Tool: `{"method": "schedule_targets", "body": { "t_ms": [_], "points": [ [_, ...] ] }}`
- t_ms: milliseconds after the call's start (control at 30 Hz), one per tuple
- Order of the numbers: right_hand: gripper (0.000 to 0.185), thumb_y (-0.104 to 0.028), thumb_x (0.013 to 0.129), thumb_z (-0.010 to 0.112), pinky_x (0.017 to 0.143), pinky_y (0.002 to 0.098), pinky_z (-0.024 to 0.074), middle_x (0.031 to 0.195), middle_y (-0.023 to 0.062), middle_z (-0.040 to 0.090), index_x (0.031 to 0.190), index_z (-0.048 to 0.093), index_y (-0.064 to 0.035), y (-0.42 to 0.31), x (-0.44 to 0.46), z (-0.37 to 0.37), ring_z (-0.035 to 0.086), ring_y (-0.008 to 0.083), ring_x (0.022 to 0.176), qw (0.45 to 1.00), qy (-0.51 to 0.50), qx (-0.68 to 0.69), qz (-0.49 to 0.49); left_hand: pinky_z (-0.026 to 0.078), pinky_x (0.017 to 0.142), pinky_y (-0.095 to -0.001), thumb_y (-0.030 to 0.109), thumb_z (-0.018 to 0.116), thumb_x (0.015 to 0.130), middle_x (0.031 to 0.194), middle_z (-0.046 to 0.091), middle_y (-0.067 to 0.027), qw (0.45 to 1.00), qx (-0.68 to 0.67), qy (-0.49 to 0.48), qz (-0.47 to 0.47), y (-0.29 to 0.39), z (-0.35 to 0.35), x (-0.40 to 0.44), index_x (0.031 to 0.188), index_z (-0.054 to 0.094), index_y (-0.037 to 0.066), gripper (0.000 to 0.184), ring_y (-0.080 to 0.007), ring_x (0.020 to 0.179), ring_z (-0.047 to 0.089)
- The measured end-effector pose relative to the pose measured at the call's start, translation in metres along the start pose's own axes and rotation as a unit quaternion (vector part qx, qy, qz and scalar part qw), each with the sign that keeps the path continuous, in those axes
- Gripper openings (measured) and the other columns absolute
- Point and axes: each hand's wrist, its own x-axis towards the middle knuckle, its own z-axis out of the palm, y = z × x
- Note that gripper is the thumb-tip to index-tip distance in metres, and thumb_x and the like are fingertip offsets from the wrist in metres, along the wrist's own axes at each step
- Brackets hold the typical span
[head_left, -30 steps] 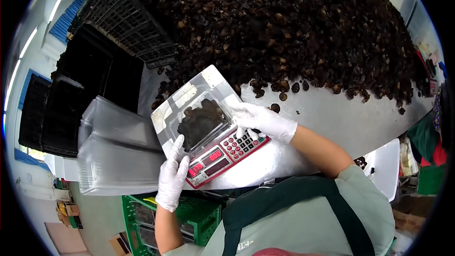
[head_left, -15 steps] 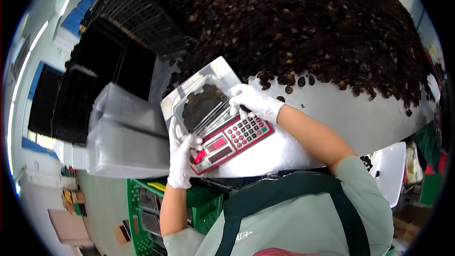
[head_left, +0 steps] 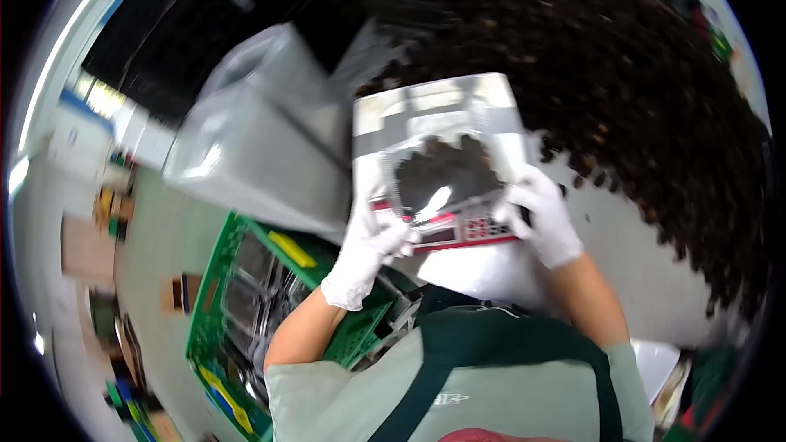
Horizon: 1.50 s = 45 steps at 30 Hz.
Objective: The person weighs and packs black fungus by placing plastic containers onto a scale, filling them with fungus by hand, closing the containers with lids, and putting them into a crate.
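Between my two white-gloved hands is a see-through plastic box (head_left: 446, 176) filled with dark brown, dried-looking pieces. My left hand (head_left: 368, 237) grips its left front corner, fingers bent. My right hand (head_left: 540, 217) is closed on the right front corner. Below and behind the box lies a red and white digital scale (head_left: 491, 102), its pale plate showing beyond the box. The box covers part of the red keypad and display. Motion blurs the fingertips, and I cannot tell how far the box is above the scale.
A large heap of dark dried pieces (head_left: 622, 90) covers the back and right of the metal table (head_left: 622, 233). Stacked translucent plastic containers (head_left: 254, 155) stand to the left. Lower left, a green crate (head_left: 209, 295) holds several filled plastic boxes (head_left: 246, 299).
The box has come off the scale's plate towards me and now overlaps the keypad, with both hands on it. My view has swung to the left.
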Motion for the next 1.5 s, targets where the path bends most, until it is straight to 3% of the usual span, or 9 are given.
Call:
{"method": "schedule_targets", "body": {
  "t_ms": [167,700,900,967,1100,1233,1300,1433,1500],
  "points": [
    [0.015,-0.008,0.090,0.058,0.031,0.0209,0.0274,0.065,0.0155,0.067,0.103,0.058,-0.0003,-0.035,-0.022,0.015,0.044,0.0107,0.034,0.984,-0.128,0.104,0.063,0.055,0.096,-0.0365,0.064,0.076,0.084,0.155,0.043,-0.0188,0.995,-0.056,-0.029,0.082,0.018,-0.043,-0.056,0.165,0.013,0.010,0.115,-0.0253,0.130,0.055],
    [0.016,-0.015,0.100,0.055,0.039,0.0219,0.0304,0.078,0.0125,0.070,0.109,0.064,-0.0052,0.005,-0.005,0.020,0.052,0.0106,0.046,0.965,-0.197,-0.108,0.135,0.044,0.102,-0.0325,0.035,0.054,0.099,0.152,0.055,-0.0055,0.838,-0.112,0.509,0.163,-0.131,-0.293,-0.331,0.155,0.048,0.016,0.059,-0.0204,0.131,0.056],
    [0.016,-0.014,0.101,0.054,0.040,0.0213,0.0329,0.078,0.0106,0.069,0.109,0.064,-0.0043,0.035,-0.035,-0.053,0.052,0.0097,0.048,0.992,-0.104,-0.027,0.067,0.048,0.098,-0.0439,0.035,0.060,0.100,0.153,0.053,-0.0091,0.829,0.026,0.554,-0.073,-0.187,-0.348,-0.323,0.159,0.039,0.017,0.065,-0.0252,0.127,0.058],
    [0.015,-0.013,0.100,0.054,0.040,0.0212,0.0337,0.077,0.0103,0.070,0.107,0.064,-0.0038,0.044,-0.049,-0.066,0.052,0.0094,0.048,0.996,-0.022,-0.033,0.077,0.040,0.115,-0.0468,0.016,0.059,0.097,0.155,0.047,-0.0201,0.603,0.396,0.588,-0.366,-0.129,-0.336,-0.271,0.153,0.042,0.007,0.060,-0.0378,0.136,0.051],
    [0.014,-0.015,0.101,0.057,0.043,0.0201,0.0362,0.075,0.0074,0.068,0.103,0.065,-0.0039,0.066,-0.073,-0.078,0.053,0.0082,0.049,0.986,0.084,-0.110,0.093,0.030,0.122,-0.0465,0.018,0.061,0.095,0.157,0.044,-0.0210,0.549,0.591,0.535,0.251,-0.015,-0.311,-0.151,0.153,0.045,0.006,0.061,-0.0396,0.147,0.038],
    [0.018,-0.020,0.103,0.060,0.054,0.0233,0.0451,0.080,0.0032,0.067,0.105,0.066,-0.0035,0.070,-0.081,-0.077,0.057,0.0079,0.061,0.976,0.077,-0.174,0.109,0.028,0.122,-0.0461,0.026,0.061,0.100,0.157,0.044,-0.0191,0.504,0.678,0.372,0.385,0.115,-0.162,-0.072,0.155,0.043,0.004,0.062,-0.0367,0.147,0.038],
    [0.022,-0.023,0.103,0.060,0.059,0.0241,0.0484,0.083,0.0029,0.068,0.108,0.067,-0.0031,0.070,-0.084,-0.075,0.058,0.0080,0.064,0.983,0.078,-0.138,0.091,0.031,0.120,-0.0434,0.031,0.062,0.100,0.151,0.048,-0.0165,0.765,0.501,0.249,0.319,0.128,-0.153,-0.061,0.152,0.046,0.003,0.061,-0.0310,0.143,0.043],
    [0.023,-0.026,0.104,0.059,0.058,0.0238,0.0487,0.083,0.0031,0.068,0.111,0.068,-0.0054,0.076,-0.087,-0.081,0.057,0.0080,0.064,0.990,0.092,-0.077,0.075,0.049,0.082,-0.0305,0.007,0.063,0.099,0.093,0.063,-0.0055,0.838,0.376,0.219,0.329,0.133,-0.267,-0.034,0.104,0.064,0.000,0.009,-0.0168,0.091,0.061],
    [0.023,-0.027,0.103,0.059,0.057,0.0238,0.0484,0.083,0.0030,0.068,0.111,0.068,-0.0064,0.066,-0.087,-0.079,0.057,0.0080,0.064,0.990,0.092,-0.059,0.088,0.055,0.091,-0.0335,-0.005,0.076,0.085,0.126,0.066,-0.0169,0.807,0.418,0.290,0.300,0.163,-0.204,-0.058,0.140,0.056,-0.001,0.059,-0.0243,0.107,0.063]
  ]
}}
